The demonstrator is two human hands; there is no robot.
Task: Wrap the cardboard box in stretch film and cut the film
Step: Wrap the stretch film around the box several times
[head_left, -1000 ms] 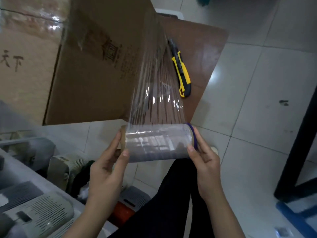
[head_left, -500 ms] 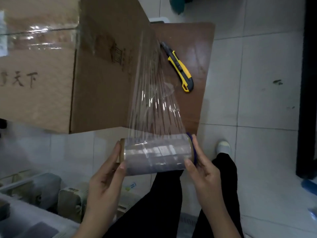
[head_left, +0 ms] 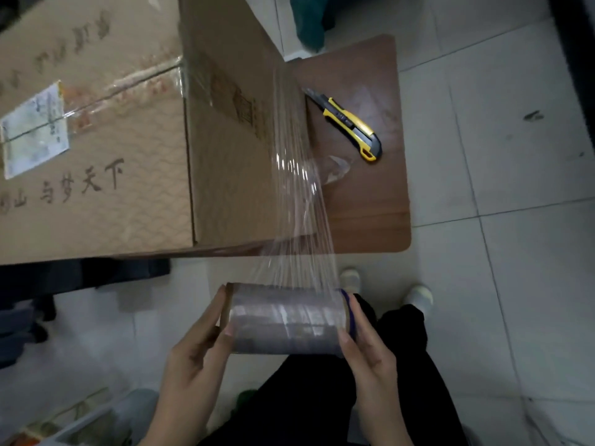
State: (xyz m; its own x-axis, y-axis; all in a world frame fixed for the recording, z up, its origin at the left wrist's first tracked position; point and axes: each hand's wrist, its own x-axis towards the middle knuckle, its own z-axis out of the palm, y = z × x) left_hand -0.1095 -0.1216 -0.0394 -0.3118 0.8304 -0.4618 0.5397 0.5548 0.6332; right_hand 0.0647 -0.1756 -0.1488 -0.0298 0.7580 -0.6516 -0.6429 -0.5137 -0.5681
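Observation:
A large cardboard box (head_left: 106,175) with printed characters and a paper label fills the upper left, resting on a brown table (head_left: 370,201). A roll of stretch film (head_left: 285,318) hangs level below the box's near edge. My left hand (head_left: 196,355) holds the roll's left end and my right hand (head_left: 367,346) holds its right end, thumbs on the film. A taut sheet of clear film (head_left: 299,201) runs from the roll up to the box's right side. A yellow and black utility knife (head_left: 351,125) lies on the table to the right of the box.
The floor is pale tile (head_left: 502,284). My dark trousers and two light shoes (head_left: 418,294) are below the roll. Grey and white items (head_left: 96,420) crowd the lower left. A dark green object (head_left: 309,24) stands behind the table.
The view has swung left and down, so more of the box's top and its label shows. Both hands still hold the roll, with the film stretched to the box.

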